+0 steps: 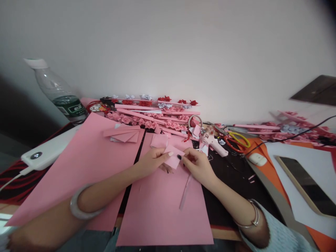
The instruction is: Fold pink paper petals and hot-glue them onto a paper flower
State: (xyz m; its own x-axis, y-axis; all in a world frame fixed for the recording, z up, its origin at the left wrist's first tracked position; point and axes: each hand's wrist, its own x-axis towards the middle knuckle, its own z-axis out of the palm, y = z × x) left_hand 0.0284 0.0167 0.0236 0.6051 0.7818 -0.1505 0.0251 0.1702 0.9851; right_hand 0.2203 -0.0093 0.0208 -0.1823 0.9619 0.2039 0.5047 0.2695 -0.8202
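Note:
Between my two hands is a small pink paper square [174, 157], held above a large pink sheet [165, 213]. My left hand [153, 160] pinches its left side, the thumb lying on top and the other fingers partly hidden below. The right side is pinched by my right hand [198, 163], with a dark-nailed thumb on the paper's edge. Just behind the square lies another small pink paper piece [159, 140]. A narrow pink strip [185, 192] rests on the sheet below my right hand.
Folded pink papers [126, 134] lie on another pink sheet [99, 168] at left. Paper flowers [149, 122], a tape roll [195, 121], a glue gun [215, 144] and scissors [236, 140] line the back. A bottle [61, 94] and white power bank [49, 150] stand left; a phone [307, 183] lies right.

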